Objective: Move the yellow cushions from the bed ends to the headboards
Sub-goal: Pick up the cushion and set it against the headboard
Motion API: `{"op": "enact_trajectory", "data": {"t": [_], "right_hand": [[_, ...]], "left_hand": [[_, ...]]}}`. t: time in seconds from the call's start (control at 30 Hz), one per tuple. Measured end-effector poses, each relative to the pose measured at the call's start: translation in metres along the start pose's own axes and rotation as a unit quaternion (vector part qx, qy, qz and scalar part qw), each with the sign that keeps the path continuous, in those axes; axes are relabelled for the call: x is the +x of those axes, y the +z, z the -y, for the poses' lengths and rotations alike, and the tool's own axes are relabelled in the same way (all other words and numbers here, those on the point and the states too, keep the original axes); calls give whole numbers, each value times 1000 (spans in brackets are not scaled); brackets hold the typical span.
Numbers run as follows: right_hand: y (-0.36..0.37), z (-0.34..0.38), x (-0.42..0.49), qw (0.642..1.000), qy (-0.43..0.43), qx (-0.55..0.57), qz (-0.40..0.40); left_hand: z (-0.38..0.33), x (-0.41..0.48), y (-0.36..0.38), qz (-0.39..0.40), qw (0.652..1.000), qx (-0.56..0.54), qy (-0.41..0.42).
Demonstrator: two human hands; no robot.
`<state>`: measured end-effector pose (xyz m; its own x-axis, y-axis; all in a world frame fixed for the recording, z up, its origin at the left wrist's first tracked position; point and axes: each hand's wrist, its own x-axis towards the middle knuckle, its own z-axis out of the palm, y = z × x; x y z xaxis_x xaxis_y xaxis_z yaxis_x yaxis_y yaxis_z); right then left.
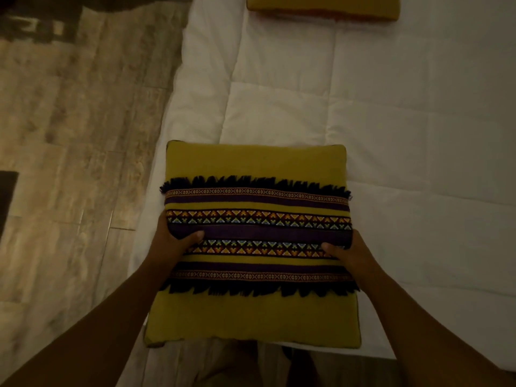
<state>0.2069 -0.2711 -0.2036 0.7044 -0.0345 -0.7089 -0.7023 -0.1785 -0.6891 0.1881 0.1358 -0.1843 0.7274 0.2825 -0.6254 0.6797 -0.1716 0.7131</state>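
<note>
A square yellow cushion (pixel 255 163) with a purple patterned band and black fringe lies flat at the near end of the white bed (pixel 391 135). My left hand (pixel 174 241) grips its left edge, thumb on top. On the opposite edge my right hand (pixel 349 251) holds it the same way. A second yellow cushion (pixel 324 7) lies farther up the bed, cut off by the top of the frame.
Wooden plank floor (pixel 69 135) runs along the left of the bed. A dark object (pixel 7 196) sits at the left frame edge and dark furniture (pixel 39 12) at the top left. The white quilt stretches to the right.
</note>
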Motion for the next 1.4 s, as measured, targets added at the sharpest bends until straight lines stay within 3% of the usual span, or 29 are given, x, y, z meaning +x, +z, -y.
{"op": "enact_trajectory", "data": {"t": [0.23,0.47,0.63,0.73,0.97,1.1,1.17,1.27,1.4], "right_hand": [[6,-22,-50,990,17,105,-89],[39,-47,-88,954,37,226,-194],[77,-59,-89,929,108,280,-215],[89,-70,-73,925,142,250,-247],[74,-98,-44,945,161,224,-174],[54,-92,-52,936,207,263,-113],[40,-79,-56,930,223,230,-180],[11,-49,-57,933,191,65,-299],[-22,1,-39,942,74,-77,-317]], "left_hand": [[-71,21,16,70,991,69,91],[-149,63,65,132,944,239,187],[-160,98,87,138,912,332,196],[-149,121,89,150,902,368,170],[-120,141,100,110,897,397,161],[-122,132,90,135,913,340,181],[-122,117,83,128,927,298,187],[-113,86,76,48,939,283,188],[-88,49,64,-12,940,290,178]]}}
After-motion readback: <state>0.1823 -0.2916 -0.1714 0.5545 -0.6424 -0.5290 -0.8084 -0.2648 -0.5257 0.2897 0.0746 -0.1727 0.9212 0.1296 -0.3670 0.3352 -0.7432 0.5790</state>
